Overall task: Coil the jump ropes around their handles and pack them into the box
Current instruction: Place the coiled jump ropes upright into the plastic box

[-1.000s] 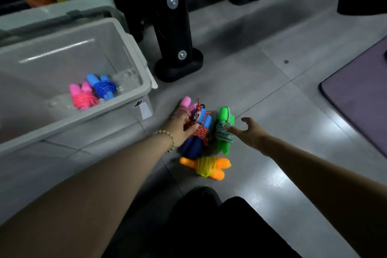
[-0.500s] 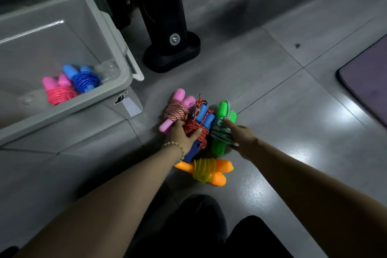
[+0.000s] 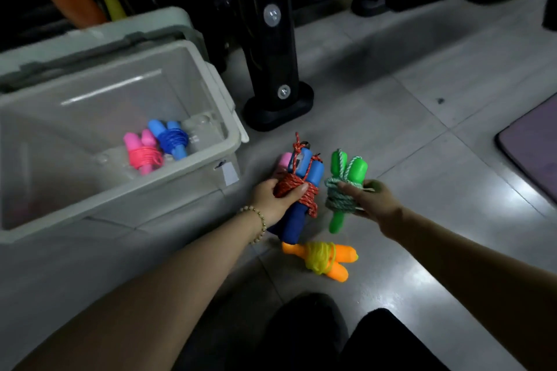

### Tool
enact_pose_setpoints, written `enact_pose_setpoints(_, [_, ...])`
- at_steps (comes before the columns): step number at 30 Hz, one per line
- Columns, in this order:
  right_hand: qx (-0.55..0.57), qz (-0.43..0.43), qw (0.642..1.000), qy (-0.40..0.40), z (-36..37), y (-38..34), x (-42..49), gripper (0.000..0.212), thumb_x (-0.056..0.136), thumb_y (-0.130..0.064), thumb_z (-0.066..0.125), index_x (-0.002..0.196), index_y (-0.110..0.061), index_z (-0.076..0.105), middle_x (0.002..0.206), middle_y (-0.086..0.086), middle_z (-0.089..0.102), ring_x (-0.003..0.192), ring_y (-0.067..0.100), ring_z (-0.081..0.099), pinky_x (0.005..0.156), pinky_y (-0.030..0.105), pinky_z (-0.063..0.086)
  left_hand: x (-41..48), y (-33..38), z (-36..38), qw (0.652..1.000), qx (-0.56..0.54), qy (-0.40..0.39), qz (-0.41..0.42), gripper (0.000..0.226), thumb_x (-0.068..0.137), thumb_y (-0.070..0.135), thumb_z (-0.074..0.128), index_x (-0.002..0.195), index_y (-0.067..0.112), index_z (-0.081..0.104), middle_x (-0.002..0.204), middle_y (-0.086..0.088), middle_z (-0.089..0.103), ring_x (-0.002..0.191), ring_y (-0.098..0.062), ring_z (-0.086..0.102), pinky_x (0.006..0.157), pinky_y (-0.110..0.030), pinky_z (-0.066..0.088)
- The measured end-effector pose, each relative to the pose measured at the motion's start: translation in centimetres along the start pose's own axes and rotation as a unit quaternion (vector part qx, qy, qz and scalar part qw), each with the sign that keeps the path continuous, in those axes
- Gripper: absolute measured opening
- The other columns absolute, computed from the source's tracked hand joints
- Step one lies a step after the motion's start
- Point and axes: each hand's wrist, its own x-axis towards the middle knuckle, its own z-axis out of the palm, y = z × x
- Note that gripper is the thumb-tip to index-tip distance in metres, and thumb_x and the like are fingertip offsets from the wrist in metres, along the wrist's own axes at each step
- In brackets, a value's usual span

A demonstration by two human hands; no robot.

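My left hand (image 3: 272, 200) grips a coiled jump rope with blue handles and red cord (image 3: 304, 187), lifted off the floor. A pink-handled rope (image 3: 283, 161) peeks out just behind it; whether the hand holds it too is unclear. My right hand (image 3: 372, 202) grips a green-handled rope with pale green cord (image 3: 343, 187), also raised. An orange-handled rope with yellow cord (image 3: 324, 257) lies on the floor below both hands. The grey plastic box (image 3: 232, 117) stands at left, holding a pink coiled rope (image 3: 143, 152) and a blue coiled rope (image 3: 171, 138).
A black machine post with a bolted foot (image 3: 277, 75) stands just right of the box. A dark mat (image 3: 533, 144) lies at the right edge. My dark-clothed knees (image 3: 346, 337) are at the bottom. Grey floor tiles spread to the right.
Both hands have closed round their ropes and lifted them off the floor. The pink-handled rope now sits mostly hidden behind the blue one.
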Motion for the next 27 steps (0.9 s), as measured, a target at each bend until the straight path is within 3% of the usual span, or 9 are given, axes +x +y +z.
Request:
enact_pose_setpoints(3, [-0.009, -0.055, 0.998, -0.019, -0.1, -3.6, -2.7, 0.01, 0.084, -0.015, 0.069, 0.082, -0.007, 0.063, 0.085, 0.015, 0.067, 0.059, 0.01, 0.067, 0.056, 0.02, 0.056, -1.9, 2.8, -4.5, 0.999, -0.015, 0.02, 0.028, 0.02, 0.082, 0.034, 0.07, 0.079, 0.016, 0.062, 0.081, 0.0, 0.067, 0.075, -0.011, 0.061, 0.066, -0.019, 0.049])
enact_pose_setpoints(7, [0.003, -0.093, 0.995, -0.047, 2.0, -8.6, -6.6, 0.039, 0.082, -0.02, 0.071, 0.112, 0.0, 0.056, 0.104, 0.017, 0.068, 0.087, 0.024, 0.067, 0.077, 0.032, 0.057, -5.1, 6.3, -11.9, 0.995, -0.047, 0.034, 0.076, 0.021, 0.084, 0.018, 0.068, 0.1, 0.006, 0.061, 0.085, 0.002, 0.066, 0.069, 0.003, 0.061, 0.065, -0.006, 0.047])
enact_pose_setpoints(9, [0.011, -0.111, 0.991, -0.072, 3.9, -10.8, -8.4, 0.035, 0.083, -0.018, 0.069, 0.112, -0.001, 0.057, 0.101, 0.014, 0.068, 0.083, 0.02, 0.067, 0.071, 0.026, 0.057, -6.9, 7.3, -15.8, 0.993, -0.055, 0.053, 0.086, 0.024, 0.084, 0.019, 0.068, 0.105, 0.011, 0.059, 0.089, 0.003, 0.066, 0.076, 0.0, 0.061, 0.07, -0.007, 0.048])
enact_pose_setpoints(12, [0.014, -0.135, 0.984, -0.114, 7.9, -13.9, -10.9, 0.023, 0.086, -0.013, 0.065, 0.105, -0.001, 0.061, 0.092, 0.011, 0.068, 0.071, 0.012, 0.065, 0.056, 0.016, 0.053, -9.1, 7.1, -21.0, 0.987, -0.09, 0.108, 0.072, 0.025, 0.08, 0.026, 0.072, 0.101, 0.017, 0.061, 0.099, -0.005, 0.069, 0.085, -0.013, 0.065, 0.081, -0.022, 0.053])
enact_pose_setpoints(17, [-0.017, -0.168, 0.97, -0.175, 15.1, -16.8, -11.8, 0.015, 0.086, -0.008, 0.063, 0.097, 0.003, 0.064, 0.089, 0.013, 0.067, 0.07, 0.015, 0.064, 0.058, 0.017, 0.053, -10.7, 4.7, -28.4, 0.968, -0.124, 0.215, 0.037, 0.04, 0.079, 0.031, 0.073, 0.108, 0.008, 0.059, 0.101, -0.008, 0.068, 0.086, -0.017, 0.065, 0.065, -0.014, 0.052])
enact_pose_setpoints(19, [-0.025, -0.174, 0.97, -0.171, 17.9, -17.2, -10.6, 0.021, 0.084, -0.008, 0.066, 0.099, 0.006, 0.061, 0.091, 0.015, 0.066, 0.072, 0.019, 0.063, 0.059, 0.021, 0.053, -10.4, 2.9, -30.6, 0.962, -0.125, 0.24, 0.028, 0.045, 0.077, 0.032, 0.075, 0.11, 0.006, 0.059, 0.105, -0.008, 0.069, 0.094, -0.02, 0.066, 0.075, -0.019, 0.053])
enact_pose_setpoints(22, [-0.01, -0.157, 0.971, -0.181, 22.4, -17.4, -8.2, 0.006, 0.083, -0.004, 0.067, 0.087, -0.003, 0.063, 0.088, 0.014, 0.068, 0.068, 0.018, 0.067, 0.067, 0.031, 0.058, -8.6, 0.2, -32.3, 0.957, -0.136, 0.258, 0.012, 0.053, 0.069, 0.037, 0.079, 0.108, 0.006, 0.061, 0.11, -0.008, 0.068, 0.1, -0.02, 0.064, 0.092, -0.031, 0.051])
enact_pose_setpoints(25, [-0.03, -0.152, 0.968, -0.196, 26.5, -17.0, -4.7, 0.042, 0.074, -0.018, 0.079, 0.103, 0.007, 0.063, 0.105, 0.026, 0.067, 0.094, 0.037, 0.066, 0.088, 0.055, 0.051, -5.6, -1.7, -32.3, 0.965, -0.108, 0.238, -0.022, 0.031, 0.081, 0.032, 0.072, 0.1, 0.009, 0.063, 0.101, -0.005, 0.068, 0.093, -0.019, 0.063, 0.074, -0.014, 0.05])
enact_pose_setpoints(27, [-0.055, -0.139, 0.967, -0.208, 29.0, -16.0, -1.9, 0.042, 0.073, -0.018, 0.079, 0.101, 0.009, 0.065, 0.099, 0.025, 0.069, 0.089, 0.034, 0.065, 0.086, 0.051, 0.052, -3.4, -2.6, -31.8, 0.97, -0.09, 0.223, -0.04, 0.031, 0.085, 0.035, 0.067, 0.101, 0.008, 0.066, 0.101, -0.006, 0.069, 0.088, -0.019, 0.063, 0.073, -0.018, 0.051])
